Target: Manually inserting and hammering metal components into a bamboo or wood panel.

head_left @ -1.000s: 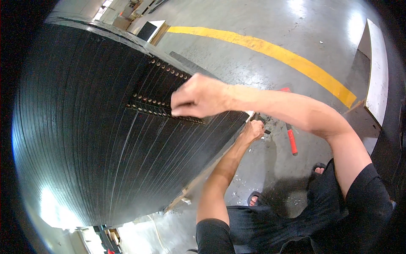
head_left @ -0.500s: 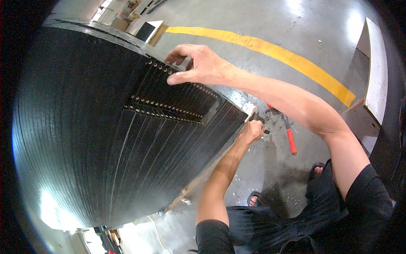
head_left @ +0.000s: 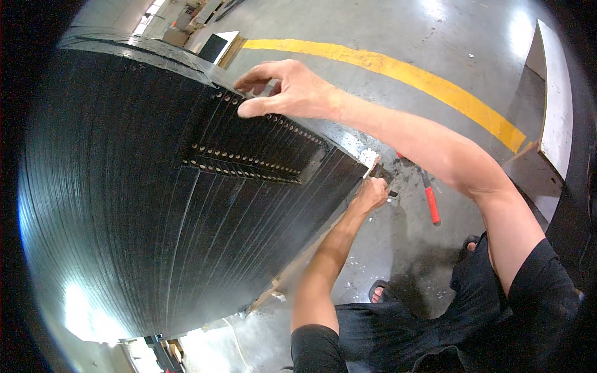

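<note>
A big stack of black panels (head_left: 124, 161) fills the left side, their edges packed side by side. Rows of small round metal-rimmed holes (head_left: 249, 160) cross its recessed part. My right hand (head_left: 292, 90) reaches over the stack's far edge, thumb and fingers spread apart, holding nothing that I can see; whether its fingertips touch the panels I cannot tell. Low at the stack's right corner, my left hand (head_left: 373, 193) is closed round a small tool whose black end (head_left: 393, 194) sticks out from the fist. The rest of that tool is mostly hidden.
On the grey floor lies a tool with a red handle (head_left: 433, 205), right of my left hand. White crumbs are scattered nearby. A yellow stripe (head_left: 385, 65) runs across the floor. A white board (head_left: 558, 105) stands at the far right, and a wooden strip (head_left: 292, 264) runs under the stack.
My right hand has shifted slightly left and up along the stack's edge, its fingers still spread. My left hand keeps its grip at the corner. The whole view has moved a little.
</note>
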### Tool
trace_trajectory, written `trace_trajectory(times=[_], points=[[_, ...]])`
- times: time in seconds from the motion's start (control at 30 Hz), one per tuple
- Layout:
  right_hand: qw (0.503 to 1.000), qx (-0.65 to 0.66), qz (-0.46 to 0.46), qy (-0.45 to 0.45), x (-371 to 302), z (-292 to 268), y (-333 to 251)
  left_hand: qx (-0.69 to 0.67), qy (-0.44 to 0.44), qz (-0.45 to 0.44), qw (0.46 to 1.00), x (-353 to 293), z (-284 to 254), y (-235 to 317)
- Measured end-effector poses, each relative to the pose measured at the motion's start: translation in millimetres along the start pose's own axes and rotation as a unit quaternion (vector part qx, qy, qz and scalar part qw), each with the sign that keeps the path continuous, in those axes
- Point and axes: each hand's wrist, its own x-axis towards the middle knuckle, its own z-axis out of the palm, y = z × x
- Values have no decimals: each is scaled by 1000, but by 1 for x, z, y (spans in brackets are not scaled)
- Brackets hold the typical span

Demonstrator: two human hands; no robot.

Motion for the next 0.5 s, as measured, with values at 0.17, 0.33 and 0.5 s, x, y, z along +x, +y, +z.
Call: trace_trajectory(times=[0.17, 0.33, 0.5], points=[[988, -92, -87, 90, 17, 21, -12, 37, -4, 15, 999, -2, 4, -6], [991, 55, -66, 106, 26, 25, -16, 36, -38, -22, 998, -11, 4, -8], [993, 84, -8, 78, 24, 15, -13, 45, -37, -23, 998, -19, -1, -2]])
